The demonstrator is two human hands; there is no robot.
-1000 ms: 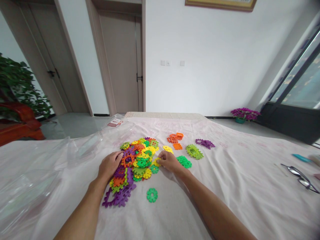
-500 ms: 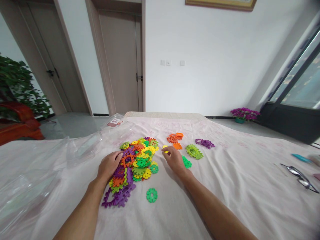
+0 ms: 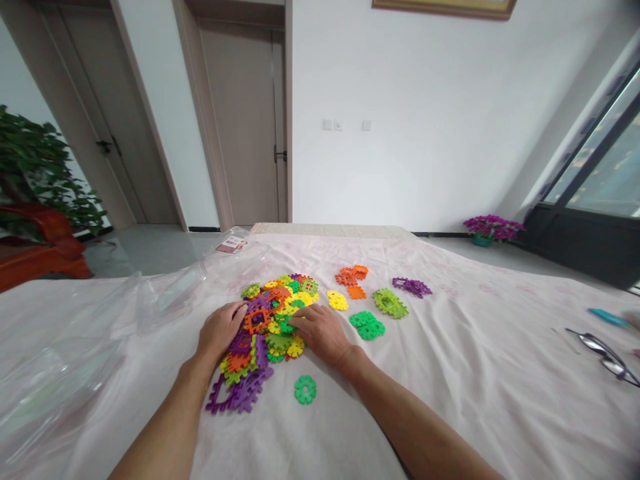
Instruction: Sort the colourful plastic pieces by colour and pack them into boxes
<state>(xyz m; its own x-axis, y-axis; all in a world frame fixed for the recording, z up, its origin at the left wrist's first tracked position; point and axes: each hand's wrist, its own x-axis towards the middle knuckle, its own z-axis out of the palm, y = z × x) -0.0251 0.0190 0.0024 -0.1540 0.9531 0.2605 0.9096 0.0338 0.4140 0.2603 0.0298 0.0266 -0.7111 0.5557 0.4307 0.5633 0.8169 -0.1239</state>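
Observation:
A mixed pile of plastic interlocking pieces (image 3: 257,321) in purple, orange, yellow and green lies on the cloth before me. My left hand (image 3: 221,328) rests along the pile's left edge, its fingers laid against the pieces. My right hand (image 3: 321,333) reaches over the pile's right side, fingers stretched out and touching green and yellow flower-shaped pieces; its thumb is hidden. To the right lie small colour groups: yellow pieces (image 3: 337,300), green flower pieces (image 3: 367,325), orange pieces (image 3: 351,275), lime-green pieces (image 3: 391,303) and purple pieces (image 3: 412,287). A single green flower piece (image 3: 305,389) lies nearer to me.
Clear plastic packaging (image 3: 60,380) spreads over the left of the cloth (image 3: 450,393), and a labelled clear bag (image 3: 233,243) lies at the back left. Eyeglasses (image 3: 603,353) and a blue object (image 3: 608,316) sit at the far right.
My right hand has moved left from the yellow group onto the pile, uncovering the yellow and green groups. My left hand stays at the pile's left edge.

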